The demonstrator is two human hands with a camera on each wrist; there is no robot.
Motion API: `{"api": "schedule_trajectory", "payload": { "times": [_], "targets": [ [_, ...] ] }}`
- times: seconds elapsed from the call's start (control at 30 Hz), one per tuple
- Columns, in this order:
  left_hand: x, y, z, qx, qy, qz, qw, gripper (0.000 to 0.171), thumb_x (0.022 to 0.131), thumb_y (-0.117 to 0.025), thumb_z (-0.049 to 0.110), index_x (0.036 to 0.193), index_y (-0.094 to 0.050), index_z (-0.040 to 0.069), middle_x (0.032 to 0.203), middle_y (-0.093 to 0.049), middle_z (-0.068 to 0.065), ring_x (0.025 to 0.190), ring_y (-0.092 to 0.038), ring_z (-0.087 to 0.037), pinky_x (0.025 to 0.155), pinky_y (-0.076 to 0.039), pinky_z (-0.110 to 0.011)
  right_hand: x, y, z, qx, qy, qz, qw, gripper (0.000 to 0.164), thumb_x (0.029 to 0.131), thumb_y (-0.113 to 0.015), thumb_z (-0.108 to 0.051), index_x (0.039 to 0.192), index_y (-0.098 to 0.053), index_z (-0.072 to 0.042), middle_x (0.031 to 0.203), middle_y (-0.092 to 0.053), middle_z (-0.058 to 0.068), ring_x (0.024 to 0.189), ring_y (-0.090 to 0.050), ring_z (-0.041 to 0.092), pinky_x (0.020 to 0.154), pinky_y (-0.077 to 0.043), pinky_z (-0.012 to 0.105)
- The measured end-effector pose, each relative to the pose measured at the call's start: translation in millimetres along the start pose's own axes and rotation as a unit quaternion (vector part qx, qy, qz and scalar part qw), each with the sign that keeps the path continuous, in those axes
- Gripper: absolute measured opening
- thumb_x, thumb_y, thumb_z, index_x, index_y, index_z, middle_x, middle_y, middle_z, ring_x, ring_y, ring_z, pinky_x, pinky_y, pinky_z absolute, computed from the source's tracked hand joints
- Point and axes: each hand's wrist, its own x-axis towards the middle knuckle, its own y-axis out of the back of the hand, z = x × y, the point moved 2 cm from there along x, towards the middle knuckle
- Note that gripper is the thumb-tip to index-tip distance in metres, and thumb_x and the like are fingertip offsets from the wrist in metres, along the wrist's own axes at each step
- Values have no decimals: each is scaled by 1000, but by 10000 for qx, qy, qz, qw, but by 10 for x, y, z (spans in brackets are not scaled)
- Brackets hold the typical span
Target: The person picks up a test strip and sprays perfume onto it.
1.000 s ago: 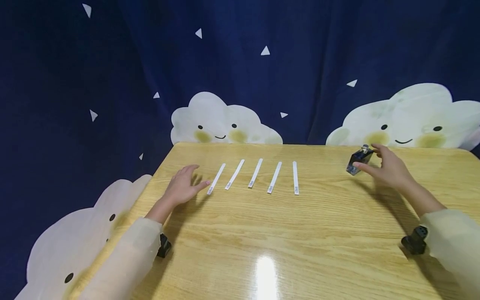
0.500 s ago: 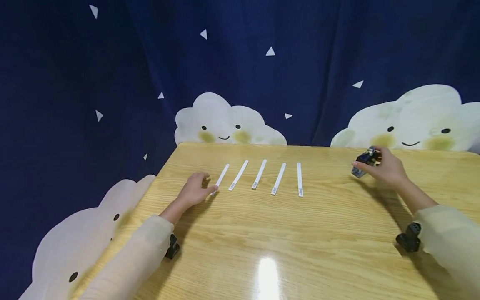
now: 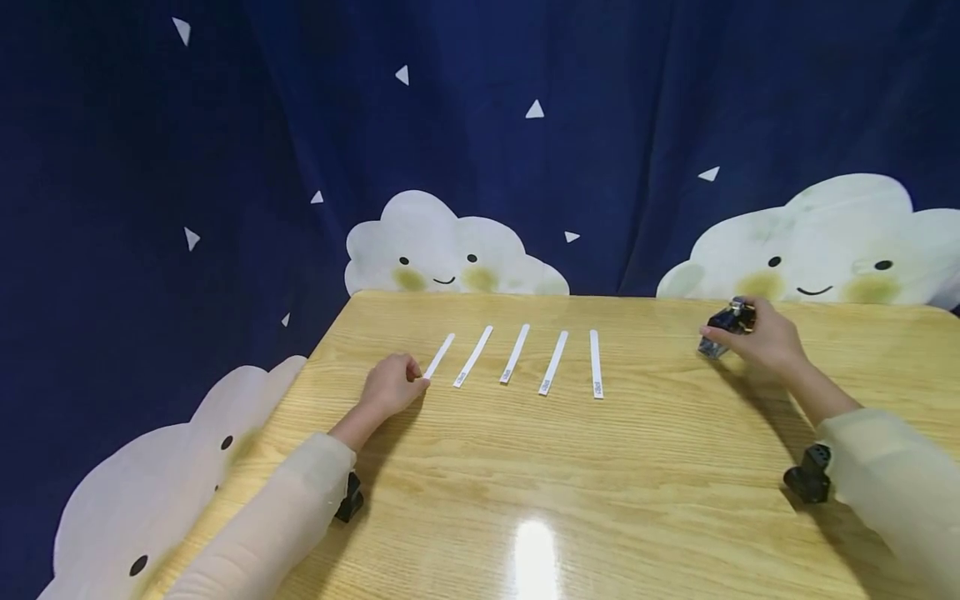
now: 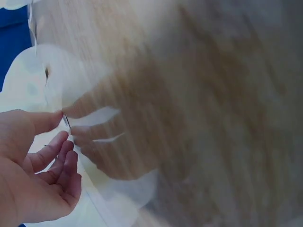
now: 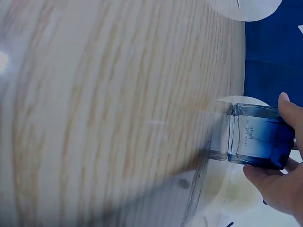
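Observation:
At the left end of a row of white paper test strips, my left hand [image 3: 390, 387] pinches the near end of the leftmost strip [image 3: 440, 355]. The left wrist view shows that strip as a thin edge between thumb and fingertips; my fingers hide its printed end. Toward the right rear of the table, my right hand [image 3: 772, 337] grips a dark blue glass perfume bottle [image 3: 722, 330]. In the right wrist view the bottle [image 5: 255, 135] has clear glass at its base, small print on its face, and thumb and fingers around its upper part.
The other strips [image 3: 473, 357] lie spaced apart on the wooden table [image 3: 480, 467], their printed ends toward me. A dark blue curtain [image 3: 480, 142] with clouds and triangles hangs behind the table's back edge. A black wrist camera [image 3: 810, 475] sits beneath the right sleeve.
My left hand has moved right to the leftmost strip and its fingers have closed on the near end. My right hand's fingers have closed further around the bottle. The head view shifted slightly.

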Motion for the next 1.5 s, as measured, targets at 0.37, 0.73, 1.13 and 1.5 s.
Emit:
{"api": "schedule_trajectory", "payload": {
  "times": [0.37,0.73,1.13,1.5],
  "targets": [
    [-10,29,6,63,372,61,9993,12,86,-70,18,84,-64,8,82,-65,-6,71,-56,-18,61,-40,-25,-13,9,7,-16,3,-5,10000,95,89,-63,-47,144,-18,15,132,-39,45,120,-42,58,97,-41,64],
    [-29,76,48,41,763,-44,9971,9,88,-65,15,82,-65,8,83,-67,-7,73,-58,-20,60,-42,-26,-74,50,34,-26,76,-56,10000,96,88,-64,-48,145,-18,14,131,-41,44,119,-44,58,96,-41,65],
    [-73,80,63,-60,1157,101,9932,13,84,-71,20,78,-64,11,81,-66,-5,73,-59,-21,55,-36,-24,-114,53,59,-28,269,24,9996,88,88,-67,-42,141,-25,14,127,-45,44,116,-47,57,95,-42,64],
    [-55,25,-92,-1044,1100,288,9880,12,82,-73,18,83,-71,6,78,-67,-5,72,-56,-17,60,-38,-21,-135,49,54,49,269,50,9996,87,88,-67,-41,142,-25,14,128,-44,45,117,-46,58,96,-42,64]
  ]
}}
